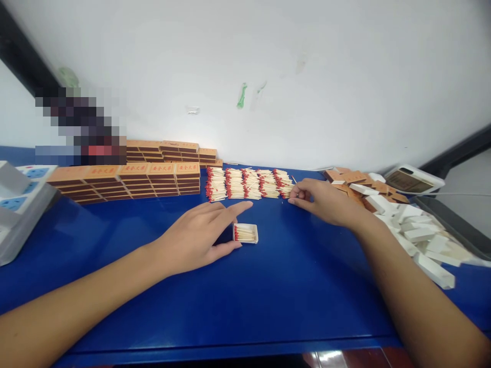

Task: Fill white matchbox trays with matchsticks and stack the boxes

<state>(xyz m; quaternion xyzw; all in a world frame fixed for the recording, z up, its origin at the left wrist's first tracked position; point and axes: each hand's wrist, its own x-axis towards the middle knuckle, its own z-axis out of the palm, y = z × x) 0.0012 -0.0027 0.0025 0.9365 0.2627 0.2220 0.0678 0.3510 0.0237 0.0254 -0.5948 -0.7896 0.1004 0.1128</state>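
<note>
A small white matchbox tray (256,233) lies on the blue table, filled with several red-headed matches (245,234). The thumb and a finger of my left hand (203,230) grip its left end from near and far sides, while the index finger stretches out above. My right hand (312,199) is at the right end of a row of match piles (251,184), thumb and fingers pinched together. A single match (293,179) sticks up beside those fingertips; how many are in the pinch is hidden.
Stacked orange matchboxes (153,181) stand on the left, with a second stack (180,148) behind. White trays (425,237) and orange sleeves (353,177) are heaped on the right, near a phone-like object (414,179). A power strip (28,204) is far left. A white wall (291,102) closes the back.
</note>
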